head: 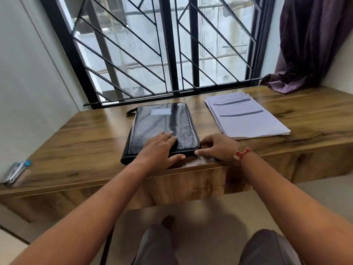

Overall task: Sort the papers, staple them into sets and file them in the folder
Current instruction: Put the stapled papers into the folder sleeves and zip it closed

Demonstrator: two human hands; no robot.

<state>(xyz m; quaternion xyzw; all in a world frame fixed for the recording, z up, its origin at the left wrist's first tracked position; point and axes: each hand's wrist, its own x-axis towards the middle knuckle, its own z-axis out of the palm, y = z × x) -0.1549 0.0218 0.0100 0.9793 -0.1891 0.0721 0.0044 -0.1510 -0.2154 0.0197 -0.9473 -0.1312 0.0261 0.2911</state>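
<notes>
Opening the folder (164,127) is, in my judgement, the step in hand. It lies closed at the near edge of the desk (76,150). My left hand (158,150) presses flat on its cover, fingers straight. My right hand (219,148) pinches the zipper pull (199,153) at the near right corner. The papers (246,119) sit stacked to the right, apart from it. The stapler (15,172) lies far left. The next move calls for drawing the pull along the edge with the cover held steady.

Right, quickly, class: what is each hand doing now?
Left hand: open, flat on the folder.
Right hand: pinching the zip pull at the folder's corner.
</notes>
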